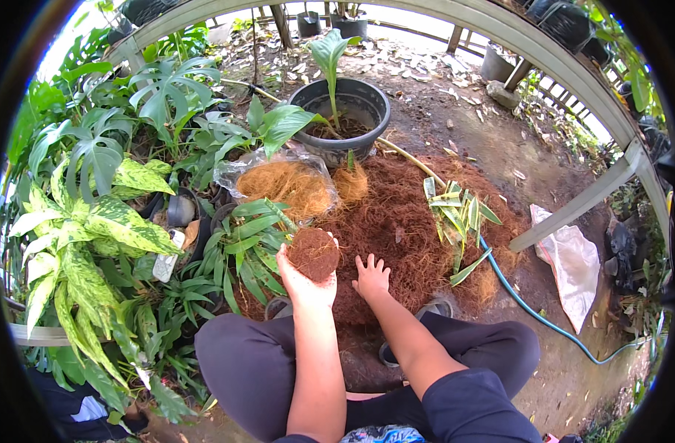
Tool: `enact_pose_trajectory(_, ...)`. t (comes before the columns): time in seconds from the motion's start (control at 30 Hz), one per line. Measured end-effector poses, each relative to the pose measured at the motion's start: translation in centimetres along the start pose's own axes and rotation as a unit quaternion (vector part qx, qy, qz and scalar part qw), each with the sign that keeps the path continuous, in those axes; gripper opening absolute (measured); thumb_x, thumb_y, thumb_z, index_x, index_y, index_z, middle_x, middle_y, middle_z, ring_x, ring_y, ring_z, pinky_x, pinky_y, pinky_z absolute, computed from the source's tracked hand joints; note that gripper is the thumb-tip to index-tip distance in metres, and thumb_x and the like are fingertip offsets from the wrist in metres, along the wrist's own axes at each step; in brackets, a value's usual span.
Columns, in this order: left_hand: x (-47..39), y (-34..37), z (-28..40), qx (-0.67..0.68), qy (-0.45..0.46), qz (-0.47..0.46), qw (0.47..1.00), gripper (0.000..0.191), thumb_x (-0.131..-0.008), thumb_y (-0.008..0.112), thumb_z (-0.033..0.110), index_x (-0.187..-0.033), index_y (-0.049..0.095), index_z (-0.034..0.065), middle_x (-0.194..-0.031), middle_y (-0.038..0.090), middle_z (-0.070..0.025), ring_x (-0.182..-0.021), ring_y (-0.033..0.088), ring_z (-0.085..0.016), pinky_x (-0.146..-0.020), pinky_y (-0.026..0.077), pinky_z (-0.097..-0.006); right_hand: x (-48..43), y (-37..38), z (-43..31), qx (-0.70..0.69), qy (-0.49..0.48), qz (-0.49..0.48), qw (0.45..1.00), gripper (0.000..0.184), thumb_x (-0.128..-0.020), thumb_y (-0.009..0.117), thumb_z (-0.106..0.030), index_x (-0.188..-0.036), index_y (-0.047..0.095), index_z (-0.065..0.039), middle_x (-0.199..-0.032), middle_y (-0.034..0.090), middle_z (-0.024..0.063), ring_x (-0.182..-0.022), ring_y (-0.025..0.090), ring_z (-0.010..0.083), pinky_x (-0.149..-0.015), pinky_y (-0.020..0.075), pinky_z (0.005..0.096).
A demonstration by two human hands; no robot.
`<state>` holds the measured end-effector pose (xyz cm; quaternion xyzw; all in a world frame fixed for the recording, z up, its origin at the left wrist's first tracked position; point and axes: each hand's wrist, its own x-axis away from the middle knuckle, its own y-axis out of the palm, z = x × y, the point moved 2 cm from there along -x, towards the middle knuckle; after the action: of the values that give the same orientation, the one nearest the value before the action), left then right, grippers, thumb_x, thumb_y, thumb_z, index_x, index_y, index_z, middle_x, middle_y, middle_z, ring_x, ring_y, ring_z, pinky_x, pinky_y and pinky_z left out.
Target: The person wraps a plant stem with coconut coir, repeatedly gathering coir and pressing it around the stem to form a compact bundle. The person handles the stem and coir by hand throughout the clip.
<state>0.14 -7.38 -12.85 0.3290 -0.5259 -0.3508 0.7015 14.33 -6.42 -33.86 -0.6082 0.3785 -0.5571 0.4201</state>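
Observation:
My left hand (310, 285) is palm up, cupped around a round ball of brown coco peat (314, 256). A stiff mottled green leaf (281, 213) rises at the ball's far side; whether it is set in the ball I cannot tell. My right hand (372, 275), fingers spread and holding nothing, is at the near part of a loose coco peat heap (393, 221). Beyond the ball, a clear plastic bag (227, 174) contains tan coconut fibre (282, 188). Beside it sits a fibre-wrapped ball (351, 183) with a short green leaf tip showing.
Yellow-edged leaf cuttings (459, 219) lie on the heap's right. A black pot (343, 147) with a leafy plant stands behind. A blue hose (528, 304) and a white sack (570, 266) are to the right. Dense potted plants (94, 232) and a phone (168, 256) are left.

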Motion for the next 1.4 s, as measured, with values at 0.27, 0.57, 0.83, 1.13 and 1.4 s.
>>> enact_pose_trajectory(0.27, -0.5, -0.3, -0.1, -0.017, 0.001, -0.026, 1.0, 0.053, -0.105, 0.042, 0.048, -0.124, 0.06, 0.0022, -0.116, 0.069, -0.0192, -0.106, 0.068, -0.039, -0.096, 0.058, -0.0531, -1.9, 1.8, 1.3, -0.172, 0.043, -0.021, 0.984, 0.035, -0.091, 0.065, -0.012, -0.126, 0.061, -0.013, -0.131, 0.057, 0.0182, -0.116, 0.064, 0.0379, -0.095, 0.0568, 0.0473)
enact_pose_trajectory(0.57, -0.4, 0.1, -0.1, -0.061, -0.004, -0.023, 0.998, 0.053, -0.101, 0.055, 0.053, -0.135, 0.055, 0.0123, -0.129, 0.065, -0.0083, -0.116, 0.065, -0.028, -0.096, 0.053, -0.0474, -3.6, -3.9, 5.8, -0.808, 0.186, -0.086, 0.553, 0.018, -0.098, 0.065, -0.032, -0.103, 0.067, -0.014, -0.085, 0.066, 0.0023, -0.064, 0.056, 0.0157, -0.053, 0.0417, 0.0298)
enact_pose_trajectory(0.83, 1.3, 1.4, -0.1, -0.059, 0.001, 0.01, 0.998, 0.056, -0.099, 0.059, 0.052, -0.138, 0.054, 0.0123, -0.132, 0.063, -0.0082, -0.117, 0.065, -0.028, -0.097, 0.053, -0.0469, 0.0, -12.6, 4.7, -0.954, 0.023, -0.014, 0.299, 0.024, -0.101, 0.057, -0.005, -0.125, 0.06, -0.002, -0.128, 0.067, 0.0191, -0.116, 0.067, 0.0324, -0.092, 0.0625, 0.0388)
enact_pose_trajectory(1.13, 2.1, 1.6, 0.2, -0.06, 0.006, 0.011, 0.998, 0.056, -0.098, 0.059, 0.051, -0.139, 0.053, 0.0123, -0.132, 0.063, -0.0074, -0.12, 0.063, -0.027, -0.098, 0.052, -0.0464, 1.5, -16.3, 3.2, -0.959, -0.018, 0.014, 0.282, 0.023, -0.097, 0.061, 0.004, -0.12, 0.061, -0.002, -0.125, 0.069, 0.018, -0.114, 0.068, 0.0317, -0.095, 0.0618, 0.0402)
enact_pose_trajectory(1.4, 2.1, 1.6, 0.6, -0.071, 0.003, 0.018, 0.997, 0.055, -0.099, 0.058, 0.052, -0.137, 0.056, 0.0134, -0.133, 0.063, -0.0066, -0.119, 0.063, -0.025, -0.097, 0.052, -0.0446, 3.9, -21.0, 1.5, -0.978, -0.028, 0.034, 0.204, 0.036, -0.102, 0.058, -0.049, -0.104, 0.065, -0.014, -0.084, 0.06, 0.0018, -0.072, 0.053, 0.0157, -0.058, 0.0422, 0.0279)
